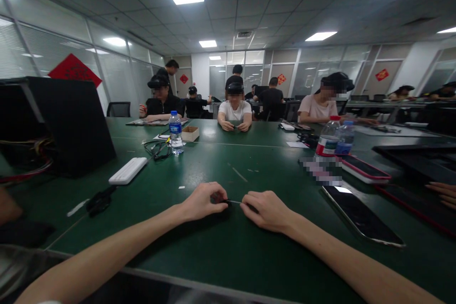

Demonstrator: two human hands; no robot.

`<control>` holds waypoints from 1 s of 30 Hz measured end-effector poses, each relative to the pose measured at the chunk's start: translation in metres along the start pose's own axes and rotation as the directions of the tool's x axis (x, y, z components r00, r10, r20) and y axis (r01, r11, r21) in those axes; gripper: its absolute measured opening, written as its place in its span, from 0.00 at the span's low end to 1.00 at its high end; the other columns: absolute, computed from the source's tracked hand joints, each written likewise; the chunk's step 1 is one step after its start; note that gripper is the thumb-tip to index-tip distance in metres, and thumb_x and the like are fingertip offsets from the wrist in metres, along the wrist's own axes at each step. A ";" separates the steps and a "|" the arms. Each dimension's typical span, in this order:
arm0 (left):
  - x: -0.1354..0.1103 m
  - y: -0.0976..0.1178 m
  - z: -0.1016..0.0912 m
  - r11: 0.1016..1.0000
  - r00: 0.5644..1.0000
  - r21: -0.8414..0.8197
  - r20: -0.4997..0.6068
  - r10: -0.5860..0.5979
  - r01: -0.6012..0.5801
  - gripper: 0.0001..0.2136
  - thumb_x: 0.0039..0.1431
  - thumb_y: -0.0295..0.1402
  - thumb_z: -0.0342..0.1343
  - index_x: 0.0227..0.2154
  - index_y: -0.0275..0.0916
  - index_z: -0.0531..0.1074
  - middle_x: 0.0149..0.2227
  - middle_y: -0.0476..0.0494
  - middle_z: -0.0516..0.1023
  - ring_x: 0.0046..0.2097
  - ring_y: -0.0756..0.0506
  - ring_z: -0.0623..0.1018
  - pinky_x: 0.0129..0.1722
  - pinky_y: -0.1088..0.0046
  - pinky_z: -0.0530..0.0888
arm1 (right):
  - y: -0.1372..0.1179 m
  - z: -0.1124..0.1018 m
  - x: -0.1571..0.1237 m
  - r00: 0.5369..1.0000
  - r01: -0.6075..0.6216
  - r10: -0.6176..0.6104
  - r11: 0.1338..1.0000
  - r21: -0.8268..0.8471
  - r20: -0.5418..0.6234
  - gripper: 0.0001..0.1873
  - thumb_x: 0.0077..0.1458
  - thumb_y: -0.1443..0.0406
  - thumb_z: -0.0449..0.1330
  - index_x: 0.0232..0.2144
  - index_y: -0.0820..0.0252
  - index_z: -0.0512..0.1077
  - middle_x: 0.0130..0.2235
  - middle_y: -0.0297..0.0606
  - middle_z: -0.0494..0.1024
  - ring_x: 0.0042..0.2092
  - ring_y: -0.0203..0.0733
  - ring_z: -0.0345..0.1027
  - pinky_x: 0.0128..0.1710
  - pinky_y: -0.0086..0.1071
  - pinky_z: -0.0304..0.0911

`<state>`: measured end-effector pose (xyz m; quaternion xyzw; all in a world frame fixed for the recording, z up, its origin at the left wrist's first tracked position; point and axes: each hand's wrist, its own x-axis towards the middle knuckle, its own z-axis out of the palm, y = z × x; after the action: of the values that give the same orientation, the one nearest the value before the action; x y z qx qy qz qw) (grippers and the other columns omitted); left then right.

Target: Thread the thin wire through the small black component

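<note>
My left hand (202,201) and my right hand (265,209) rest on the green table (221,256), knuckles up, fingers curled. Between them runs a thin short cable or wire (233,202); each hand pinches one end. A small dark piece sits under the left fingers, too hidden to name. Both forearms stretch in from the bottom edge.
A black phone (361,216) lies right of my right hand, a pink-cased phone (363,168) and two bottles (329,140) beyond it. To the left lie a white case (127,171), a black clip (99,201), a water bottle (175,133) and a black stand (67,123). Several people sit across the table.
</note>
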<state>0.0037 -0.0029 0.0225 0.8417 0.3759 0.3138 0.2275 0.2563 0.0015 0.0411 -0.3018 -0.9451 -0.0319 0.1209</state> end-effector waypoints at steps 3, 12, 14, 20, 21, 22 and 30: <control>0.000 -0.002 -0.001 1.000 1.000 -0.024 0.006 -0.005 0.005 0.06 0.55 0.32 0.61 0.34 0.36 0.75 0.36 0.46 0.78 0.36 0.48 0.78 0.39 0.74 0.75 | 0.002 0.001 0.000 1.000 -0.009 0.009 1.000 0.019 -0.011 0.16 0.66 0.61 0.48 0.35 0.62 0.73 0.33 0.38 0.76 0.29 0.36 0.66 0.30 0.28 0.56; -0.002 -0.003 -0.001 0.996 0.998 0.066 0.012 0.059 -0.060 0.07 0.54 0.31 0.61 0.36 0.36 0.74 0.33 0.47 0.78 0.35 0.48 0.78 0.37 0.74 0.73 | -0.008 0.011 0.005 0.997 -0.059 0.067 0.986 0.153 -0.048 0.18 0.61 0.55 0.56 0.46 0.62 0.71 0.37 0.41 0.80 0.33 0.40 0.72 0.33 0.30 0.62; -0.002 -0.001 0.001 0.997 0.998 0.043 0.005 0.066 -0.066 0.07 0.55 0.31 0.61 0.36 0.36 0.74 0.34 0.47 0.78 0.36 0.48 0.78 0.38 0.74 0.74 | -0.012 0.014 0.007 0.997 -0.046 0.054 0.984 0.172 -0.047 0.21 0.61 0.55 0.57 0.49 0.62 0.71 0.40 0.42 0.80 0.35 0.41 0.74 0.36 0.31 0.64; -0.003 0.003 0.005 0.997 0.997 -0.032 0.016 0.071 -0.070 0.07 0.56 0.31 0.60 0.37 0.36 0.73 0.36 0.47 0.78 0.39 0.48 0.78 0.41 0.73 0.75 | -0.019 0.015 0.011 0.999 -0.019 0.025 0.981 0.192 -0.029 0.17 0.65 0.58 0.53 0.47 0.61 0.73 0.42 0.43 0.81 0.38 0.42 0.75 0.39 0.31 0.65; -0.003 0.003 0.005 0.997 0.998 -0.024 0.018 0.068 -0.068 0.07 0.57 0.31 0.60 0.37 0.36 0.73 0.36 0.47 0.78 0.38 0.48 0.78 0.40 0.73 0.74 | -0.019 0.014 0.011 0.999 -0.018 0.023 0.981 0.193 -0.024 0.16 0.66 0.58 0.53 0.47 0.61 0.73 0.42 0.43 0.81 0.38 0.42 0.75 0.39 0.31 0.65; -0.003 0.003 0.006 0.998 0.998 -0.016 0.017 0.065 -0.065 0.07 0.56 0.31 0.60 0.38 0.36 0.73 0.36 0.46 0.78 0.38 0.48 0.78 0.39 0.74 0.74 | -0.019 0.014 0.011 1.000 -0.017 0.021 0.981 0.192 -0.020 0.17 0.66 0.58 0.53 0.47 0.61 0.73 0.42 0.43 0.81 0.39 0.42 0.75 0.39 0.31 0.65; -0.003 -0.001 0.007 0.994 0.997 -0.099 0.045 0.058 -0.054 0.11 0.56 0.34 0.61 0.41 0.36 0.72 0.38 0.46 0.78 0.39 0.48 0.78 0.40 0.73 0.74 | -0.013 0.015 0.010 1.000 -0.026 0.025 0.983 0.180 0.009 0.18 0.66 0.55 0.54 0.48 0.61 0.73 0.43 0.43 0.80 0.42 0.44 0.75 0.41 0.32 0.65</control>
<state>0.0067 -0.0062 0.0160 0.8471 0.3308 0.3179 0.2684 0.2381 -0.0014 0.0291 -0.3018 -0.9406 0.0561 0.1451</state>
